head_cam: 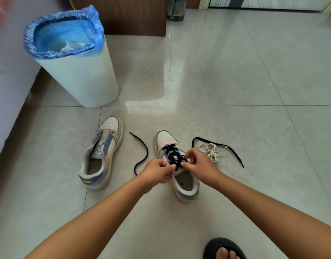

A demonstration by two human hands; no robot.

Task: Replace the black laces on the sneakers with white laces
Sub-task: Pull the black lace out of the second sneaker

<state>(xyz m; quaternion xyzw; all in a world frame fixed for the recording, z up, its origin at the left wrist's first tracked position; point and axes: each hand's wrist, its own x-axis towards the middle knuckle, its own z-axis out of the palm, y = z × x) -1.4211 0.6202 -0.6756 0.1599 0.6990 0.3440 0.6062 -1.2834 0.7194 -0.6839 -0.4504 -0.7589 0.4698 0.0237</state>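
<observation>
Two white sneakers stand on the floor. The left sneaker [103,152] has no lace in it. The right sneaker [176,165] is still threaded with a black lace [173,156]. My left hand [157,171] pinches that lace at the upper eyelets, and my right hand [200,163] pinches it from the other side. One free end of the black lace [142,156] trails left between the shoes; another black lace length [217,144] runs to the right. A bundle of white lace [210,149] lies on the floor right of my right hand.
A white bin with a blue liner [73,60] stands at the back left, beside a pale sofa edge [8,90]. A wooden cabinet [123,15] and a water bottle [176,8] are at the back. A foot in a black slipper [224,249] shows at the bottom.
</observation>
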